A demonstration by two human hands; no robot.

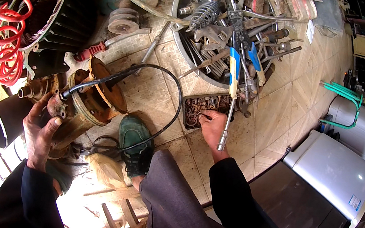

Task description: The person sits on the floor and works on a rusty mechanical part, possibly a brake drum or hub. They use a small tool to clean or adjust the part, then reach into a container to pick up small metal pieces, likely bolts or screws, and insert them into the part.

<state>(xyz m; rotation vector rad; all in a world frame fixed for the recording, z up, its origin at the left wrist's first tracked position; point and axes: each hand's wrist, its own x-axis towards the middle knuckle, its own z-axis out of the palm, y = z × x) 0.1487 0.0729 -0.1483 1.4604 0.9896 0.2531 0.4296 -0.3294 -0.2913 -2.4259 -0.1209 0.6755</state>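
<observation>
On the left, my left hand (40,131) is closed round a small rounded cap (56,103), reddish brown, where a black cable (170,74) enters. This cap sits against a rusty pump-like housing (75,124) with a round flange (109,83) at its top. My right hand (214,128) reaches into a small dark tray (185,110) of loose nuts, bolts and washers (211,103). Its thumb and fingers are pressed together among them; whatever they pinch is too small to make out. A socket wrench (228,114) with a blue and cream handle extends just right of that hand.
A round basin (177,4) heaped with tools stands beyond the tray. Red coiled hose (21,14) hangs over a finned motor casing (76,11) at the left. My shoe (133,139) is between both hands. White and dark appliances (332,170) line the right side.
</observation>
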